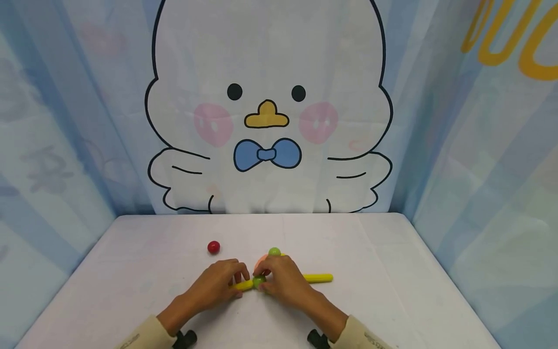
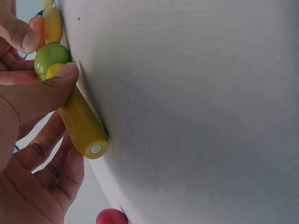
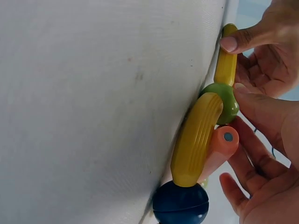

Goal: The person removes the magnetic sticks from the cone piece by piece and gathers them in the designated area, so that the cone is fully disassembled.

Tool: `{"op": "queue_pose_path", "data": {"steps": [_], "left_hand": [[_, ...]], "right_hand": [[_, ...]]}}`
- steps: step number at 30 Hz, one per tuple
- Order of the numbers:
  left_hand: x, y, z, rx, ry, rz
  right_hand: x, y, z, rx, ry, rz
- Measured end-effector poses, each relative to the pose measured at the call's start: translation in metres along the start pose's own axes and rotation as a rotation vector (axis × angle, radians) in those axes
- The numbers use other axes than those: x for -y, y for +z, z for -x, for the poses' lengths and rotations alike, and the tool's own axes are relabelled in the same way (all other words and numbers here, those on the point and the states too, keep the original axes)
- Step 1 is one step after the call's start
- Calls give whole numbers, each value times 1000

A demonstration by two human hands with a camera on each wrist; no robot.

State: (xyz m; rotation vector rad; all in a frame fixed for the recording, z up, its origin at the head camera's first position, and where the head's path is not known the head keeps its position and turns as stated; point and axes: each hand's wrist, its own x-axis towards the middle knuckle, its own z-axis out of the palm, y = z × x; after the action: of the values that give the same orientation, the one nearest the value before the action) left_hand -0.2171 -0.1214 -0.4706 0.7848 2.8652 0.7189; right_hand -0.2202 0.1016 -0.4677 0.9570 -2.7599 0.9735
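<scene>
My left hand [image 1: 216, 283] pinches a yellow ridged stick [image 2: 84, 126] between thumb and fingers. One end of that stick meets a green ball [image 1: 259, 281], which my right hand [image 1: 285, 282] grips with thumb and fingertips. On the ball's other side, in the right wrist view, a curved yellow piece [image 3: 197, 140] runs to a dark blue ball [image 3: 181, 203]. An orange stick [image 3: 219, 151] lies beside the curved piece. The head view has my right hand covering the blue ball.
A red ball [image 1: 213, 247] lies on the white table [image 1: 152, 271], beyond my left hand. Behind my right hand are a second green ball [image 1: 274, 251] and, to its right, another yellow piece [image 1: 319, 277]. Printed curtains enclose the table's back and sides.
</scene>
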Motion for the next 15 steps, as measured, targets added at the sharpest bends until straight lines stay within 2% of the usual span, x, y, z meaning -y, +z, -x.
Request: {"op": "queue_pose_path", "data": {"steps": [9,15], "left_hand": [[1,0,0,7,3,18],[1,-2,0,43,18,-9]], "right_hand": [[1,3,-1,8,35,81],[2,1,-3,22,53,96]]}}
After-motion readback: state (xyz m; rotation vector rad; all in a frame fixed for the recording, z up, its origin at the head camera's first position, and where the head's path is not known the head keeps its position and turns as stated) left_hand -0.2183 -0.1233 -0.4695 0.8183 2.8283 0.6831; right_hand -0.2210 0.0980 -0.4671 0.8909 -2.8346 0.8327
